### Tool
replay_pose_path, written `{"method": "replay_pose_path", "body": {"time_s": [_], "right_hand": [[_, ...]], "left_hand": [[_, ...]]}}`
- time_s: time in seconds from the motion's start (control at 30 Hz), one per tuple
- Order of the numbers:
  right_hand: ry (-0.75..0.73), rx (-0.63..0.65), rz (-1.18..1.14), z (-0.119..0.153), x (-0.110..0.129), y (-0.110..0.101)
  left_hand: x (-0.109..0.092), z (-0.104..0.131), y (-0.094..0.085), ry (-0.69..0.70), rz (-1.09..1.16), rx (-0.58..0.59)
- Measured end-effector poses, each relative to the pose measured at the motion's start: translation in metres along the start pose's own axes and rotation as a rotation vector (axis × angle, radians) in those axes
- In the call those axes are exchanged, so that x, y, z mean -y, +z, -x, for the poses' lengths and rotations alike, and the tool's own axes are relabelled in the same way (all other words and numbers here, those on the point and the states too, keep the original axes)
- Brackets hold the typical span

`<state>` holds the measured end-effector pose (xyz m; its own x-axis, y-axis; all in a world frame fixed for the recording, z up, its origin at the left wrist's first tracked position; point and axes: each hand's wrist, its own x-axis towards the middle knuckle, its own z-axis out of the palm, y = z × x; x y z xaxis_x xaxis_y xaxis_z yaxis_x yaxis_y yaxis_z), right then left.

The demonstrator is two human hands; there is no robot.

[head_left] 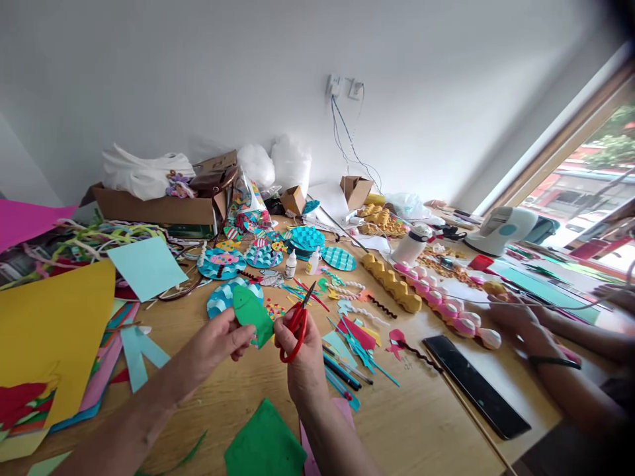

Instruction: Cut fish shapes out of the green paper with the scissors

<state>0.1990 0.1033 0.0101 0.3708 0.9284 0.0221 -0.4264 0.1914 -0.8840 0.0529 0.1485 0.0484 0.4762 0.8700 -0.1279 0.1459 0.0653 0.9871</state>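
Between finger and thumb, my left hand (229, 334) pinches a green paper fish (252, 316) and holds it above the table. My right hand (303, 347) is wrapped round red-handled scissors (296, 334), its fingers also close to the fish's tail end. The dark scissor blades point up and away, apart from the fish, and look nearly closed. Below my hands lies a larger green sheet (266, 441) with cut edges, on top of a pink sheet (306, 459). A thin green offcut (194, 449) is left of it.
Coloured paper sheets (54, 330) pile up at the left. Behind my hands are blue paper discs (338, 258) and glue bottles (290, 266). Pens (342, 370), a long black slab (476, 387) and painted egg-carton strips (449, 304) lie to the right, where a co-worker's hands (520, 324) are busy.
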Motion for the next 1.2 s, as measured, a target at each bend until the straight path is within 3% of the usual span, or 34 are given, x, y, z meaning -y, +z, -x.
{"method": "replay_pose_path", "body": {"time_s": [0.17, 0.37, 0.53, 0.7, 0.9, 1.2], "right_hand": [[-0.040, 0.020, 0.079, 0.003, -0.002, 0.000], [-0.068, 0.076, 0.166, 0.008, 0.007, 0.001], [0.036, 0.374, 0.176, 0.019, 0.014, 0.003], [0.255, 0.580, 0.235, 0.025, 0.018, 0.008], [0.392, 0.553, 0.233, 0.024, 0.020, 0.015], [0.281, 0.532, 0.185, 0.025, 0.005, 0.007]], "left_hand": [[0.005, -0.005, 0.026, 0.021, -0.003, -0.078], [-0.011, -0.005, 0.010, 0.037, -0.002, -0.136], [-0.021, -0.003, -0.006, 0.075, 0.007, -0.226], [-0.025, -0.001, -0.006, 0.134, 0.032, -0.291], [-0.034, 0.006, 0.000, 0.219, 0.037, -0.351], [-0.020, 0.008, 0.007, 0.204, 0.050, -0.381]]}}
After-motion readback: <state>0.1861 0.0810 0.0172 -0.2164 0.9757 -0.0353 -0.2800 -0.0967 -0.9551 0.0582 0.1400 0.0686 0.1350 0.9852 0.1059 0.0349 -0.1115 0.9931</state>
